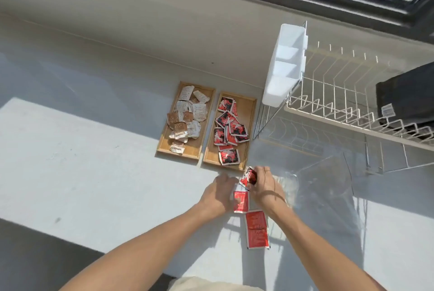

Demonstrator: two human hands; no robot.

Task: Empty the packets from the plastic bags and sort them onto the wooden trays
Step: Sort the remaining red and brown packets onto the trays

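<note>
Gripping a red-and-black packet (249, 176), the right hand (264, 183) has fingers closed round it, just short of the near edge of the right wooden tray (251, 112), which already holds matching red-and-black packets. Tray lies straight ahead of the fingers, long axis running away from the person; right hand is nearer. Left hand (220, 193) rests on the counter (94, 161), fingers at the plain red packet (241, 201); cannot tell if pinching. Two more joined red packets (256, 229) lie nearer the body. Left tray (206, 112) holds white-brown packets. Clear plastic bag (326, 180) lies right of the hands.
</note>
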